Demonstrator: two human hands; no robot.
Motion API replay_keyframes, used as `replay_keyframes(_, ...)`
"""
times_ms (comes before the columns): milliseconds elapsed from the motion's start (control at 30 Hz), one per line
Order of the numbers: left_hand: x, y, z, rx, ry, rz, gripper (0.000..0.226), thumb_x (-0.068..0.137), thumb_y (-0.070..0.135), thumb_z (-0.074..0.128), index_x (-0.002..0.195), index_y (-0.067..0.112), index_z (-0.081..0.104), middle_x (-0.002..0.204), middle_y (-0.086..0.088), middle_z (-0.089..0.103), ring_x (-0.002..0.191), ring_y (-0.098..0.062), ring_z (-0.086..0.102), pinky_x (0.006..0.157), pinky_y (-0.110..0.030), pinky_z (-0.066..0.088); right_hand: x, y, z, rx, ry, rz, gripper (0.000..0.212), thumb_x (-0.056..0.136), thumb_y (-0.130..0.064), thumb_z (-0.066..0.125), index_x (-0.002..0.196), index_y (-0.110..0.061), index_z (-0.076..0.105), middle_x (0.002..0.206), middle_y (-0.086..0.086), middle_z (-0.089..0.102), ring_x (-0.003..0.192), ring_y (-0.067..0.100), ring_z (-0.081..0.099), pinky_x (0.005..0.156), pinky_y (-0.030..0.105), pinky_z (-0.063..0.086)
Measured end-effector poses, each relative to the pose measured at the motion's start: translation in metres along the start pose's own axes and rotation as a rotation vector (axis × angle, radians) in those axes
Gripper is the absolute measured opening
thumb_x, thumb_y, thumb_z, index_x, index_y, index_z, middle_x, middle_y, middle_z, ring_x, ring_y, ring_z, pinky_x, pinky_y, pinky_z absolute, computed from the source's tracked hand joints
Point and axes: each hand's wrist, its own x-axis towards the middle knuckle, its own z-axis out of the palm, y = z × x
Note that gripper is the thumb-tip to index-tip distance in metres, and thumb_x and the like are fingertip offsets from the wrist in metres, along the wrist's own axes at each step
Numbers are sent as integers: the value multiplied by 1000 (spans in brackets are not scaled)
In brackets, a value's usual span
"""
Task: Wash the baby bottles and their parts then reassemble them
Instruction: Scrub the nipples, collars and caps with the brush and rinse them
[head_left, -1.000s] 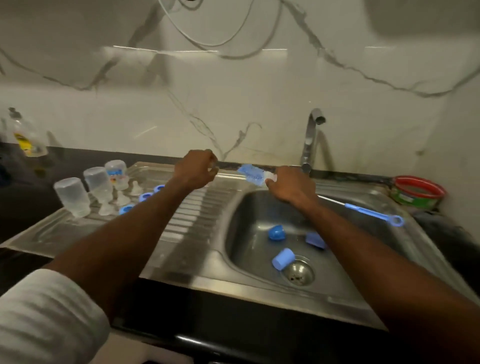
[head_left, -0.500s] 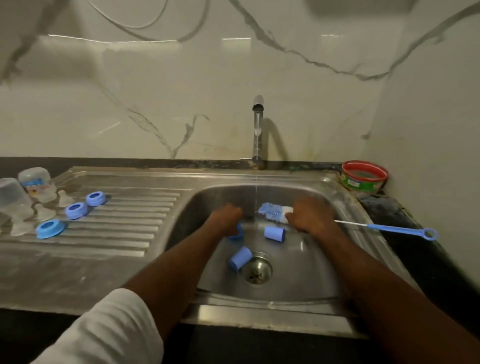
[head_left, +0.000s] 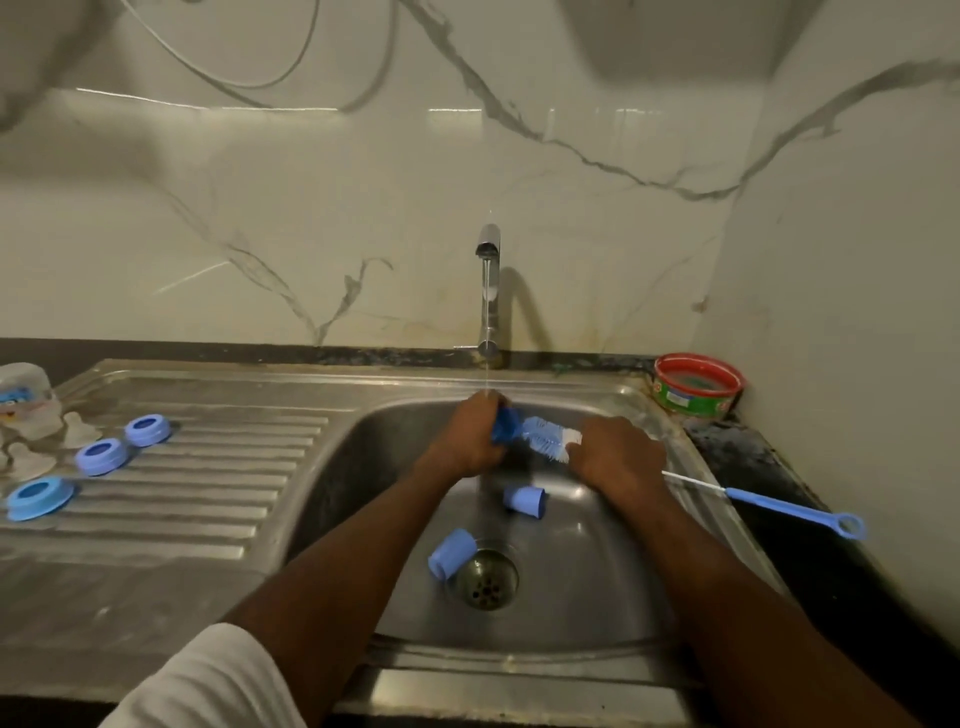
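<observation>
Over a steel sink (head_left: 613, 597) set in a dark counter, a blue cap (head_left: 506, 425) is gripped under the running tap (head_left: 488, 291) by the left hand (head_left: 470, 439) so the brush (head_left: 545, 439), clasped by the right hand (head_left: 618, 457), can be worked into it.

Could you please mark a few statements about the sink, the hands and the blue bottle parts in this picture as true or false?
1. Water is running from the tap. True.
2. The left hand holds a blue cap under the stream. True.
3. The right hand is empty. False: it grips the bottle brush, whose bristles point at the cap.
4. Four loose caps lie in the sink basin. False: only two do, one near the drain and one farther back.
5. Three blue rings lie on the draining board. True.
</observation>
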Motion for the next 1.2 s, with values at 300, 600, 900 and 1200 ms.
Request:
replay_keyframes(300,1,8,-16,-199,321,-53,43,78,24,87,110,17,59,109,0,66,98,-12,60,80,-21,47,-9,-2,-11,123,106,-4,35,98,-43,54,126,-24,59,124,6,64,111,28,62,78,37,38)
replay_keyframes(600,-13,-4,-10,-354,252,-66,41,104,36,52,135,9,57,122,-12,65,101,-16,63,83,-23,54,-13,-5,-14,119,103,-5,36,100,-46,52,126,-22,59,123,7,65,108,27,62,77,37,38)
replay_keyframes(900,-9,24,-12,-1533,154,-715,23,105,23,52,121,5,54,111,-22,63,89,-27,71,61,-27,62,-19,-19,-23,194,275,-104,26,101,-40,49,116,-19,51,104,7,68,85,25,63,65,33,42)
replay_keyframes(1200,-12,29,-9,-1163,106,-519,22,101,22,60,118,11,68,108,-7,73,89,-15,65,70,-23,48,-19,-50,-22,75,186,-150,33,97,-23,60,129,-21,52,121,11,57,94,27,65,67,34,42)
